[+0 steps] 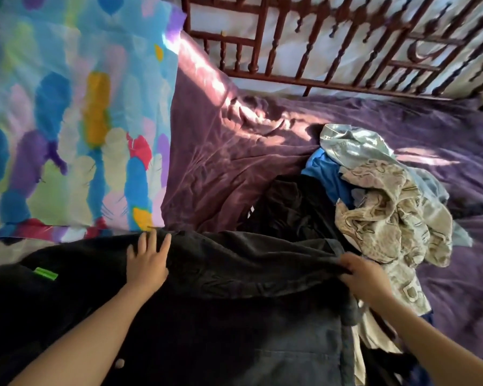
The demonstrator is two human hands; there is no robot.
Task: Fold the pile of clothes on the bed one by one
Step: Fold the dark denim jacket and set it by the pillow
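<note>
A dark denim jacket (234, 302) lies spread across the near part of the bed, with a small green tag at its left. My left hand (148, 260) rests flat on the jacket's far edge, fingers straight. My right hand (365, 277) pinches a fold of the jacket at its right side. Just right of it sits the pile of clothes (379, 207): a beige patterned garment on top, a pale blue shirt behind it, a bright blue piece and a black garment to the left.
The bed is covered by a purple sheet (234, 151). A multicoloured blanket (67, 115) lies at the left. A dark red wooden headboard (332, 51) with spindles runs along the far side.
</note>
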